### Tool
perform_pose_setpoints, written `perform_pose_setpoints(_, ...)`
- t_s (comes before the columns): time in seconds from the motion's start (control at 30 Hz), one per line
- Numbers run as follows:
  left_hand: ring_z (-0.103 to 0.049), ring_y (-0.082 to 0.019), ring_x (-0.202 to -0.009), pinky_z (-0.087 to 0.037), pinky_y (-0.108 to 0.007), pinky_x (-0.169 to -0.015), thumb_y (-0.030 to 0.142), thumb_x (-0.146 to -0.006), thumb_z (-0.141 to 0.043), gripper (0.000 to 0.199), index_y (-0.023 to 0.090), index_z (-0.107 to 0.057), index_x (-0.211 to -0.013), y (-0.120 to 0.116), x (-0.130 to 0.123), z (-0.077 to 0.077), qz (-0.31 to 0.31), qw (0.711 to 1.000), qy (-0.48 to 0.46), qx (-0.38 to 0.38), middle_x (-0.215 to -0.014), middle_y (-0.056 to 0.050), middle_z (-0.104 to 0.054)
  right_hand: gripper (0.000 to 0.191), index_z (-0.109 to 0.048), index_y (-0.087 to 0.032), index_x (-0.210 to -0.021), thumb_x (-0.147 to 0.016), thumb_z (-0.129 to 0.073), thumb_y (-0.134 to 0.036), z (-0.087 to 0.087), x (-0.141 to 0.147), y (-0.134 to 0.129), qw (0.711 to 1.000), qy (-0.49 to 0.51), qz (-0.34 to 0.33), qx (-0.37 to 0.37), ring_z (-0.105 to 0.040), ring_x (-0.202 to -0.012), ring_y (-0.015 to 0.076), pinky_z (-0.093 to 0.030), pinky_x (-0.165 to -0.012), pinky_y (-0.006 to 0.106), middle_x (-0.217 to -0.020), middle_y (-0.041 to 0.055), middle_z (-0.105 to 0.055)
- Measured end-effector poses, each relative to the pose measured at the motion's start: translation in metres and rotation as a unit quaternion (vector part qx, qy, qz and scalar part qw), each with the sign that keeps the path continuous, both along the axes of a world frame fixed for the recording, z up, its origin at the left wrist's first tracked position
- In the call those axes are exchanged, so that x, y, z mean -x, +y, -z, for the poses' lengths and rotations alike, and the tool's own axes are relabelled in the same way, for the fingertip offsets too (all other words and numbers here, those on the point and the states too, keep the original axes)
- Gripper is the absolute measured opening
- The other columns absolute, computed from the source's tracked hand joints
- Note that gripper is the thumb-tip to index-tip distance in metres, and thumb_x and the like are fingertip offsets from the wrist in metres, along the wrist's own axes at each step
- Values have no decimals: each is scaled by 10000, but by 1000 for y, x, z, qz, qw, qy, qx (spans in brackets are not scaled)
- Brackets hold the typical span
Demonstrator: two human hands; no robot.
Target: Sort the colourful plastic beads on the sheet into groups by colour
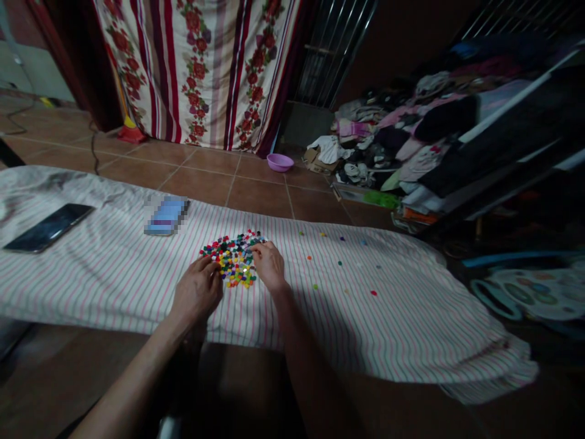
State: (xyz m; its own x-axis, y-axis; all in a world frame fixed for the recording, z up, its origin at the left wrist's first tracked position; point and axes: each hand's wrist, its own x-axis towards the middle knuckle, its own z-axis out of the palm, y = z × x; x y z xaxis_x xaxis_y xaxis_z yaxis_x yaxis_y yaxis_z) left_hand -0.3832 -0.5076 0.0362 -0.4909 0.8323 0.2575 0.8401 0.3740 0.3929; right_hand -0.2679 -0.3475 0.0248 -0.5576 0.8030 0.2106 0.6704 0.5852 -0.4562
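Note:
A heap of small coloured pieces [235, 259], many of them cube-like, lies on the striped cloth. At its left edge rests my left hand [200, 286], fingers bent and slightly apart, touching the outer pieces; I see nothing held in it. My right hand [270, 265] is over the heap's right edge, thumb and forefinger pinched together. Whatever is between those fingertips is too small to make out. To the right, several single pieces lie spaced apart in loose rows, among them a red piece [373, 293], an orange piece [309, 258] and a purple piece [342, 238].
The striped cloth [411, 329] covers a long low surface. On its left lie a dark tablet or phone [50, 227] and a phone with a lit, blurred screen [166, 216]. Beyond are a purple basin [280, 162], a floral curtain [196, 73] and heaped clothes [393, 134].

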Motion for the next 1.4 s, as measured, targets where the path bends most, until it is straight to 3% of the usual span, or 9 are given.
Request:
perform_pose_setpoints(0.13,-559,-240,-1220,-460,-379,-1071,261,-888,-393,362,135,-694,-1044,0,0,-5,0,1000,-8,3,-1220,-119,-656,238,-726,-263,-994,-912,-519,-178,2,2,0,1000,-9,13,0,-579,-958,153,-422,-806,234,-994,38,-618)
perform_pose_setpoints(0.33,-589,-234,-1172,-485,-390,-1040,257,-883,-410,337,157,-695,-1033,-1,2,1,2,1000,-2,-2,-1225,-105,-660,246,-728,-261,-982,-914,-507,-176,4,4,2,999,24,17,-14,-581,-906,162,-433,-788,252,-972,43,-619)
perform_pose_setpoints(0.53,-594,-219,-1153,-480,-367,-1040,245,-886,-418,305,174,-688,-1010,-1,1,4,5,1000,13,-18,-1197,-82,-673,229,-741,-265,-984,-928,-522,-229,5,26,-9,995,74,-64,-36,-554,-947,184,-435,-873,295,-954,47,-631)
perform_pose_setpoints(0.77,-584,-224,-1159,-470,-366,-1047,232,-887,-416,307,158,-678,-1029,-2,2,4,15,1000,15,-2,-1205,-95,-662,271,-745,-263,-1051,-939,-506,-202,1,49,-25,990,16,-136,-43,-495,-991,232,-410,-924,352,-998,73,-663)
perform_pose_setpoints(0.97,-608,-202,-1096,-495,-354,-1002,225,-883,-427,267,180,-672,-979,-2,4,2,22,999,25,-18,-1142,-78,-680,350,-707,-261,-1154,-936,-462,-138,2,57,-26,990,-11,-127,-53,-475,-1003,254,-391,-915,378,-1032,91,-653)
perform_pose_setpoints(1.4,-604,-216,-1110,-489,-377,-998,242,-884,-431,273,177,-678,-981,-1,3,-3,13,1000,-13,-5,-1168,-91,-676,130,-687,-238,-905,-885,-575,-174,6,59,-23,993,30,-99,-55,-504,-968,231,-391,-909,346,-923,57,-663)
